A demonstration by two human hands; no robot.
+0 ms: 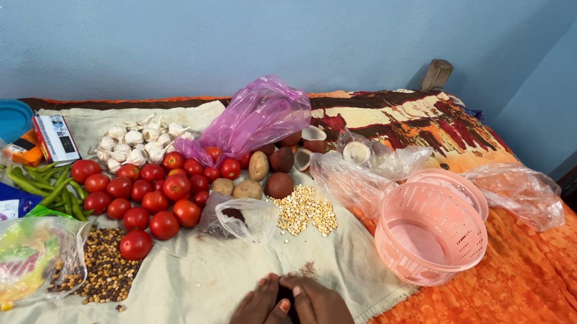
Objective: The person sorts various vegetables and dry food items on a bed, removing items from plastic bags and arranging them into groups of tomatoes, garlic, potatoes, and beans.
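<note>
Both hands sit at the near edge of the pale cloth sheet, pressed together over a small dark object: the left hand cups it from its side with fingers curled, the right hand closes on it from the other. What it is cannot be told; most is hidden. Judgement: the object is being gripped or worked between the palms, and any next move would call for a firm two-handed hold. Containers, left to right: far left of the hands, a clear plastic bag of coloured snack pieces; ahead, a small clear bag with something dark inside; beyond it, a pink translucent bag lying over vegetables; right of the hands, a pink slotted plastic basket, empty, tilted on its side.
</note>
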